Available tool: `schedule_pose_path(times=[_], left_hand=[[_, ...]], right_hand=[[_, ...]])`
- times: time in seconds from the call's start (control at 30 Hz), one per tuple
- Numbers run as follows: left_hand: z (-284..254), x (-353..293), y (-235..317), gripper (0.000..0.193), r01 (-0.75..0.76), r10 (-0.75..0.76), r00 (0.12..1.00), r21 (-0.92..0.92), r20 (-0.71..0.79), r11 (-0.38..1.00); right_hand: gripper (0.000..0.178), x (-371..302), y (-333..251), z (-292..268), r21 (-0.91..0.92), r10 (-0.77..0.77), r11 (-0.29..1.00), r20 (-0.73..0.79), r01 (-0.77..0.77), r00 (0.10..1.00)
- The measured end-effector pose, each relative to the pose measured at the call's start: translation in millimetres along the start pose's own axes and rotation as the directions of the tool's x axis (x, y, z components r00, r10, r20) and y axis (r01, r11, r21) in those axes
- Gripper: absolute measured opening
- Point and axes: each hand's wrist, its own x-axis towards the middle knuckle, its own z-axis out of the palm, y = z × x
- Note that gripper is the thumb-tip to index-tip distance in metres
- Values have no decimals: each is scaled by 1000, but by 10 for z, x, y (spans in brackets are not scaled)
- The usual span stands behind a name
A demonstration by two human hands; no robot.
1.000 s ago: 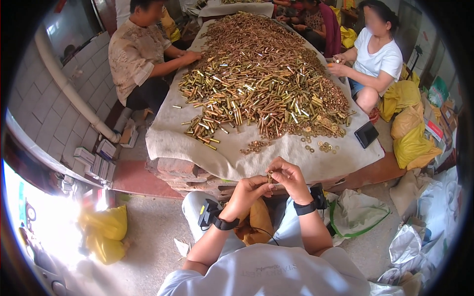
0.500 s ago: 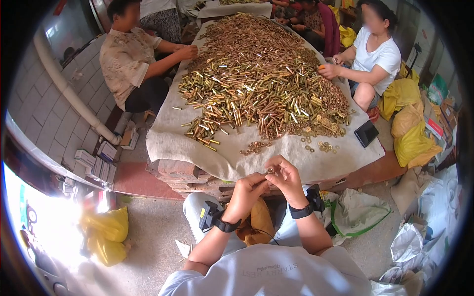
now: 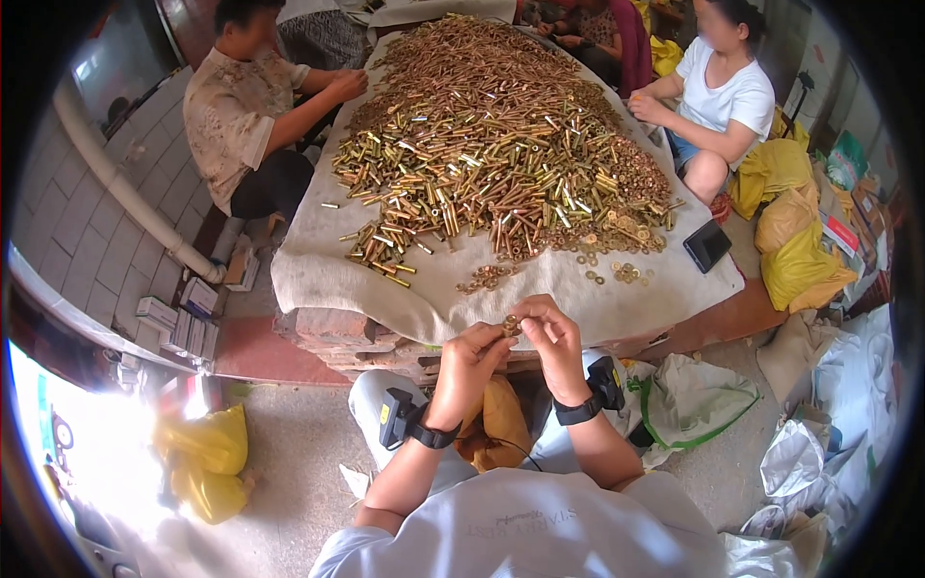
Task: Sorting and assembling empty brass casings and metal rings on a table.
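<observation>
My left hand [image 3: 470, 354] and my right hand [image 3: 553, 339] meet just in front of the table's near edge. Between their fingertips is a small brass-coloured ring-shaped part [image 3: 512, 326], a nut or washer; its exact kind is too small to make out. Both hands pinch it from opposite sides. On the cloth just beyond lies a little heap of copper-coloured nuts [image 3: 485, 279]. Loose flat washers [image 3: 631, 275] are spread to its right. Behind them rises a big pile of brass-coloured bolts and sleeves [image 3: 491, 164].
A pale cloth [image 3: 385, 299] covers the table, which rests on bricks [image 3: 337, 332]. A black phone [image 3: 708, 247] lies near the right edge. Co-workers sit at both sides, their hands by the pile. Yellow bags [image 3: 805, 265] and a white green-edged bag [image 3: 696, 400] lie on the floor.
My fingers have shifted around the small part, which now shows more clearly between both hands. Both hands have moved slightly left. The view has tilted down a little; the right co-worker's hands have drawn back.
</observation>
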Motion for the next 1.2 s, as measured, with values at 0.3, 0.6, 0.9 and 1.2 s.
schedule_pose_path(times=[0.3, 0.6, 0.9, 1.2], left_hand=[[0, -20, 20, 14, -88, 85, 996, 195, 25, 977], [-40, 13, 16, 15, -7, 13, 999, 148, -37, 989], [1, -33, -56, 15, -171, 178, 984, 280, -1, 945], [-20, 1, 31, 15, -143, 176, 981, 312, -82, 939]], right_hand=[[16, 24, 46, -36, 43, 47, 998, 80, -51, 996], [29, -15, 162, -74, -1, -11, 1000, -8, 11, 1000], [21, -71, 60, 52, 11, 71, 997, 14, -71, 997], [26, -83, 102, 67, 20, -25, 1000, 26, 24, 999]])
